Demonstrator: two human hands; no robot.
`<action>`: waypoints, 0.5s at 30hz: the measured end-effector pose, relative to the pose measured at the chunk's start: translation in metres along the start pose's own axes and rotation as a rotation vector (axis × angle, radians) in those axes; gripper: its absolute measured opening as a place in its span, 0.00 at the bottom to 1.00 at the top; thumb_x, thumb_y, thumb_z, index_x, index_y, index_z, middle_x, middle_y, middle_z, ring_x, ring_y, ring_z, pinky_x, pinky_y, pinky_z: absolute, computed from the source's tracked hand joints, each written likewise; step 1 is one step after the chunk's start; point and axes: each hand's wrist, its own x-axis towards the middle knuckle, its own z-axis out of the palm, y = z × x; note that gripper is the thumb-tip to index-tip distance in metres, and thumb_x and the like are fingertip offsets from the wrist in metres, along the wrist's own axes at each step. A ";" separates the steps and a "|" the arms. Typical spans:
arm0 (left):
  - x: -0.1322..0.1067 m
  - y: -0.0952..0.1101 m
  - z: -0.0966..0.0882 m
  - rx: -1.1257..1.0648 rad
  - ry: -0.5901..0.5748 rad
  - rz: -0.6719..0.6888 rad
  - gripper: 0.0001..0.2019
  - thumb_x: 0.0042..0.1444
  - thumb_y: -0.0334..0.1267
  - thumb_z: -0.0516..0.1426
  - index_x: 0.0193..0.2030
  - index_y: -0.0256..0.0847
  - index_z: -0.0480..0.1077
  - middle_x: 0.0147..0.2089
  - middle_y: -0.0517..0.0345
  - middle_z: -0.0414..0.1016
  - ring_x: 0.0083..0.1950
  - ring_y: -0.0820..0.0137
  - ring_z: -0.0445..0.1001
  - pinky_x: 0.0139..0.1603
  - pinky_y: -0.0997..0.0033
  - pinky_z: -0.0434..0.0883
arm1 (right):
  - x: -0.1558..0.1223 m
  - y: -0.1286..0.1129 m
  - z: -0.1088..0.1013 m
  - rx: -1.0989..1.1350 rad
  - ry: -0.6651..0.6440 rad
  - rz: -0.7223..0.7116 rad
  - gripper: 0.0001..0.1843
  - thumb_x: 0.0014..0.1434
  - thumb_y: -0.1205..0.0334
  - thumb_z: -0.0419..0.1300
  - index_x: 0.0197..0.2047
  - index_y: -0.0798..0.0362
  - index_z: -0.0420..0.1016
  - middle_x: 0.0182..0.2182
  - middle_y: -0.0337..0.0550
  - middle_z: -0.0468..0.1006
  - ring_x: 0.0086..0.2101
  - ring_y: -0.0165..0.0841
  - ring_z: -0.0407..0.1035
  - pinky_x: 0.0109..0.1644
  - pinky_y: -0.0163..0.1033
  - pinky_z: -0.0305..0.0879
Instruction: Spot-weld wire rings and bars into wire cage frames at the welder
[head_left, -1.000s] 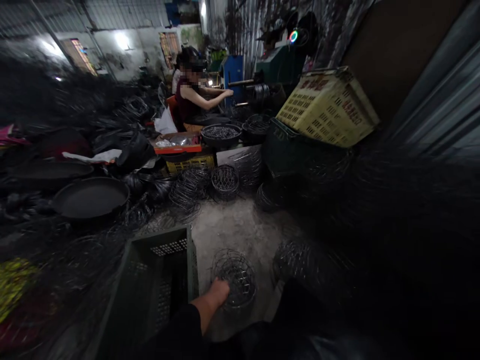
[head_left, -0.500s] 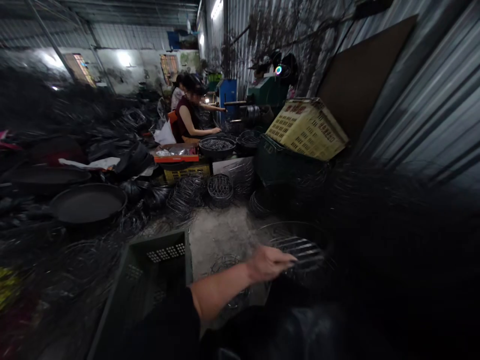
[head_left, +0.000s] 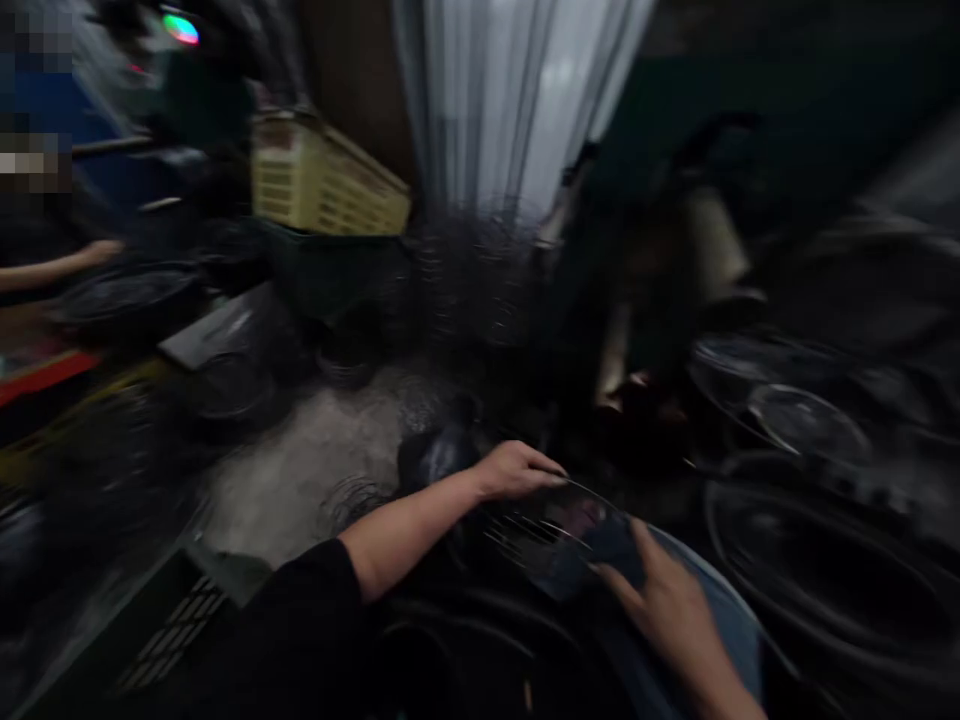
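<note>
A round wire rack (head_left: 517, 540) with parallel bars is tilted over my lap, blurred and dark. My left hand (head_left: 517, 470) pinches its rim at the upper edge, fingers pointing right. My right hand (head_left: 671, 595) is at the rack's right side, thumb and fingers apart along the rim and appearing to grip it. Motion blur hides the exact contact of those fingertips. Behind the rack and beside my right hand is a blue rounded surface (head_left: 739, 610), partly covered.
A dark green crate (head_left: 172, 620) stands at lower left. Beyond it, a yellow crate (head_left: 330, 185) rests on a dark bin. Large round dark pans or rings (head_left: 810, 560) lie at right. A co-worker's hand (head_left: 97, 252) shows at far left, near a basin (head_left: 135, 295).
The view has swung right. My left hand has brought the wire rack up from the stack beside me, and my right hand has come into view at its other side.
</note>
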 end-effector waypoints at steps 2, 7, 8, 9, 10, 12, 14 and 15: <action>0.013 -0.008 0.004 -0.003 -0.051 0.012 0.17 0.62 0.45 0.55 0.52 0.37 0.71 0.51 0.53 0.74 0.50 0.62 0.74 0.52 0.60 0.73 | -0.005 0.007 -0.003 0.070 -0.047 -0.002 0.36 0.50 0.50 0.59 0.59 0.58 0.66 0.52 0.57 0.74 0.53 0.51 0.68 0.57 0.55 0.65; 0.009 -0.030 0.002 0.095 0.081 -0.009 0.36 0.44 0.45 0.67 0.62 0.39 0.67 0.61 0.48 0.68 0.61 0.58 0.67 0.65 0.63 0.63 | 0.017 0.057 -0.041 0.179 0.097 0.218 0.37 0.51 0.46 0.57 0.60 0.58 0.67 0.56 0.55 0.71 0.56 0.47 0.66 0.61 0.50 0.61; 0.004 -0.034 0.002 0.140 0.091 -0.017 0.44 0.39 0.45 0.70 0.64 0.40 0.64 0.65 0.47 0.64 0.65 0.56 0.63 0.67 0.60 0.61 | 0.021 0.074 -0.052 0.140 0.165 0.325 0.37 0.52 0.46 0.57 0.60 0.60 0.66 0.57 0.56 0.71 0.56 0.47 0.65 0.62 0.49 0.60; -0.001 -0.038 0.001 0.185 0.095 -0.029 0.49 0.35 0.44 0.71 0.66 0.41 0.60 0.68 0.46 0.60 0.67 0.54 0.60 0.68 0.57 0.59 | 0.024 0.093 -0.064 0.083 0.228 0.449 0.38 0.52 0.47 0.58 0.61 0.61 0.65 0.56 0.58 0.70 0.57 0.47 0.65 0.61 0.49 0.60; -0.006 -0.042 0.001 0.218 0.096 -0.046 0.51 0.35 0.43 0.71 0.68 0.42 0.58 0.69 0.46 0.57 0.69 0.53 0.58 0.69 0.55 0.58 | 0.027 0.112 -0.075 0.015 0.282 0.593 0.38 0.53 0.49 0.59 0.62 0.63 0.64 0.56 0.61 0.70 0.57 0.48 0.65 0.61 0.49 0.60; -0.012 -0.046 0.002 0.249 0.110 -0.087 0.46 0.40 0.40 0.67 0.69 0.45 0.56 0.68 0.49 0.59 0.68 0.55 0.60 0.67 0.54 0.60 | 0.033 0.149 -0.093 -0.089 0.334 0.859 0.37 0.56 0.49 0.58 0.62 0.65 0.63 0.54 0.68 0.70 0.55 0.52 0.66 0.57 0.53 0.63; -0.013 -0.046 0.002 0.249 0.129 -0.116 0.39 0.45 0.37 0.63 0.67 0.45 0.59 0.64 0.52 0.65 0.65 0.59 0.64 0.66 0.56 0.63 | 0.039 0.180 -0.105 -0.141 0.350 1.042 0.37 0.56 0.48 0.58 0.59 0.70 0.65 0.51 0.78 0.68 0.52 0.59 0.67 0.51 0.60 0.64; -0.012 -0.044 0.002 0.248 0.138 -0.120 0.37 0.46 0.37 0.62 0.66 0.45 0.61 0.62 0.52 0.67 0.63 0.60 0.66 0.65 0.58 0.65 | 0.043 0.192 -0.109 -0.156 0.346 1.102 0.38 0.55 0.47 0.60 0.58 0.71 0.66 0.50 0.81 0.68 0.51 0.62 0.67 0.49 0.62 0.65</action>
